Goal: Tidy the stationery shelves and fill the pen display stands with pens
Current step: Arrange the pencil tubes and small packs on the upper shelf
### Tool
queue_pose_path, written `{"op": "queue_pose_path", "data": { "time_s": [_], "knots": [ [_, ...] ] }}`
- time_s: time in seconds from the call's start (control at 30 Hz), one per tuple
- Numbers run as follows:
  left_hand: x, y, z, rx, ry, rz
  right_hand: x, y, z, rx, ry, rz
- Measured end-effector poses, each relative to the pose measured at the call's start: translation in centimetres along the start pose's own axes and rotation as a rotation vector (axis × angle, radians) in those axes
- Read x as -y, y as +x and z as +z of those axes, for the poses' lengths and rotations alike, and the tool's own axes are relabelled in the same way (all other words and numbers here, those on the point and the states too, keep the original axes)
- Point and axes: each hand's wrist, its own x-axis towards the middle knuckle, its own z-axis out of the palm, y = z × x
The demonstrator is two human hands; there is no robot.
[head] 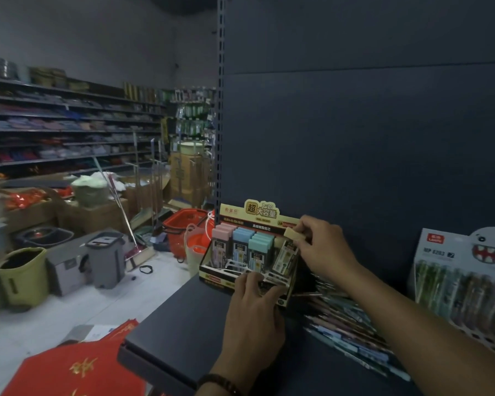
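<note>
A dark shelf (pixel 183 318) is only partly tidied: a heap of loose pens (pixel 352 324) is left lying on it between the small display stand (pixel 249 252) and a white pen box (pixel 463 278) at the right. The stand is steadied at its front edge by the left hand (pixel 255 304), fingers curled on the rim. Three rows seem filled; a yellow case (pixel 295 235) is pinched by the right hand (pixel 323 247) above the fourth, possibly half-seated

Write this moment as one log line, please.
step: restocking display box | left hand: steadies box front | right hand: holds yellow case over right slot
</note>
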Motion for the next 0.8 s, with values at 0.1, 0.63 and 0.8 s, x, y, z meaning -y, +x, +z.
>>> {"op": "queue_pose_path", "data": {
  "time_s": [0.1,0.63,0.8],
  "knots": [
    [0.0,0.0,0.0,0.005,0.006,-0.001,0.5,0.3,0.0,0.032,-0.084,-0.011],
    [-0.2,0.1,-0.3,0.060,0.029,-0.009,1.6,-1.6,1.6,0.047,-0.207,-0.030],
    [-0.1,0.2,-0.4,0.068,0.032,-0.002,0.8,-5.0,-2.3,0.002,-0.156,-0.031]
  ]
}}
